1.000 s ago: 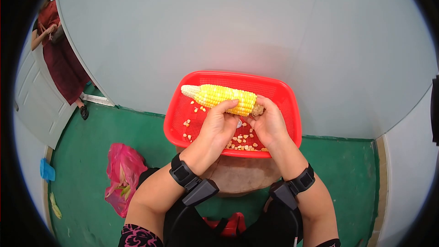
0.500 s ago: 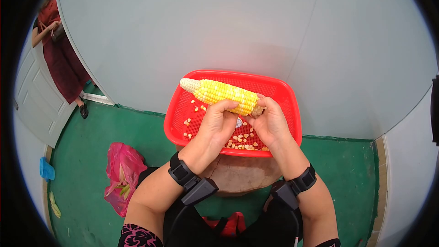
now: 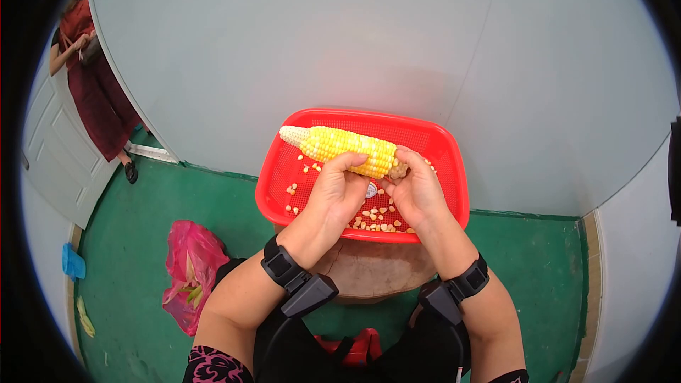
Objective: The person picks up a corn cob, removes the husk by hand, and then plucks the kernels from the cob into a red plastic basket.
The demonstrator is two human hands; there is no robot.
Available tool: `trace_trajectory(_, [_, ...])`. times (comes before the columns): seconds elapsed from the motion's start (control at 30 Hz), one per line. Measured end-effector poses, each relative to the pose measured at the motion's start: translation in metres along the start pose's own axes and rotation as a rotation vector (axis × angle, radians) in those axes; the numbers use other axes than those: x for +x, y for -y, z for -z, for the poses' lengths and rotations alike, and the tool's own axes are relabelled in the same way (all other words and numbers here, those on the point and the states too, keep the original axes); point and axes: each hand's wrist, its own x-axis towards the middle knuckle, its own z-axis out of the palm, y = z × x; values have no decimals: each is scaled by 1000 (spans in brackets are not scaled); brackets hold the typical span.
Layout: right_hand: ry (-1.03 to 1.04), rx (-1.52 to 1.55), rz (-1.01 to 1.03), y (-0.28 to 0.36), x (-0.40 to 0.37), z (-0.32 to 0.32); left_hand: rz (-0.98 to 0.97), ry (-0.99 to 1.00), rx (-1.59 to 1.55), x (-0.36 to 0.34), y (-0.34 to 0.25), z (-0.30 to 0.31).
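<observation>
A yellow-and-white ear of corn (image 3: 340, 147) is held over a red plastic basket (image 3: 264, 191), its pale tip pointing left. My left hand (image 3: 340, 188) is closed around its middle from below, thumb lying across the front. At the stalk end on the right, my right hand (image 3: 418, 188) grips the ear with thumb and fingers; some of its fingers are hidden behind the cob. Loose corn kernels (image 3: 372, 220) lie on the basket's mesh floor, mostly toward the near side, with a few at the left.
Under the basket is a round wooden stump (image 3: 372, 269). A pink plastic bag (image 3: 195, 262) with husks sits on the green floor to the left. A blue container (image 3: 72, 262) is by the left wall. Another person (image 3: 99, 92) stands at the doorway, upper left.
The ear has shifted very slightly, and my right thumb has moved a little at the stalk end. A few kernels now show beside my right hand. My left hand keeps its hold.
</observation>
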Motion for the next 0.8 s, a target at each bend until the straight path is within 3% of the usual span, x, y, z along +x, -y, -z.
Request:
trace_trajectory(0.33, [11, -44, 19, 7, -8, -11, -18, -38, -47, 2, -4, -2])
trace_trajectory(0.43, [5, 65, -60, 11, -5, -9, 10, 11, -8, 1, -4, 0])
trace_trajectory(0.8, [45, 58, -15, 12, -6, -6, 12, 166, 87, -1, -4, 1])
